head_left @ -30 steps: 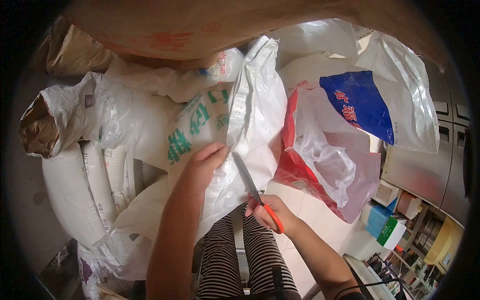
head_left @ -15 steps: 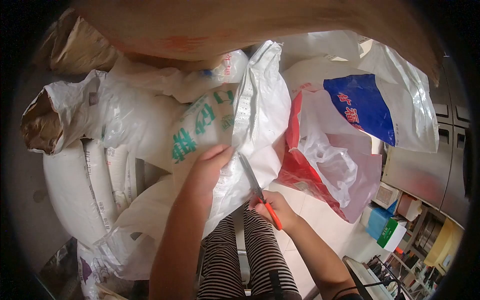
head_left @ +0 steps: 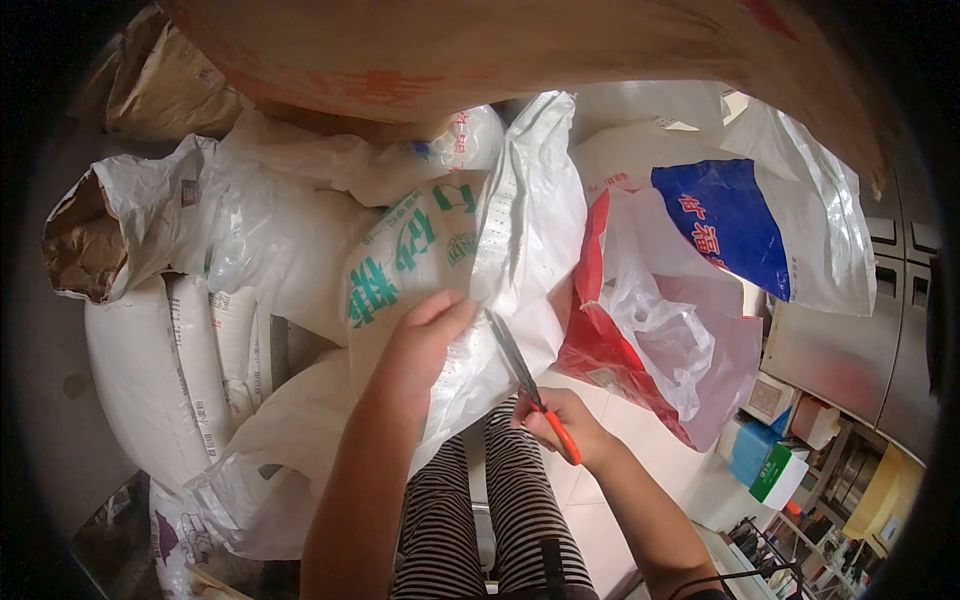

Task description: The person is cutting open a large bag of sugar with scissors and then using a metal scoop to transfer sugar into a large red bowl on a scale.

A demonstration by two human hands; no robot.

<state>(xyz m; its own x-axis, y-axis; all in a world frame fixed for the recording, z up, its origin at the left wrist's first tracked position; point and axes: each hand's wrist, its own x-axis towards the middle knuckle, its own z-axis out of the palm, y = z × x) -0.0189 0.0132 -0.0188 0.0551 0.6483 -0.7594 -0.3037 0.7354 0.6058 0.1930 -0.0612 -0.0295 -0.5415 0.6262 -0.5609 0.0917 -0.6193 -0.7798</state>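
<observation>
A white woven sack (head_left: 400, 245) with large green characters leans across the middle, its pale crumpled top edge running diagonally up toward the back. My left hand (head_left: 428, 335) pinches this sack near its edge, thumb toward the blades. Orange-handled scissors (head_left: 522, 372) lie along the sack's right part, tips pointing up and left, close to my left fingers. Wrapped round their handles is my right hand (head_left: 565, 420), just below the sack and over my striped trousers.
Overhead hangs a large brown paper sack (head_left: 560, 60). To the right are a red-edged bag (head_left: 625, 350) and a white sack with a blue patch (head_left: 725, 220). At left lie an open-ended sack (head_left: 190, 220) and stacked white sacks (head_left: 150, 370). A cluttered shelf (head_left: 850, 510) stands lower right.
My right hand and the scissors have shifted slightly to the right and down. The view has moved a little too; my left hand keeps its hold on the sack.
</observation>
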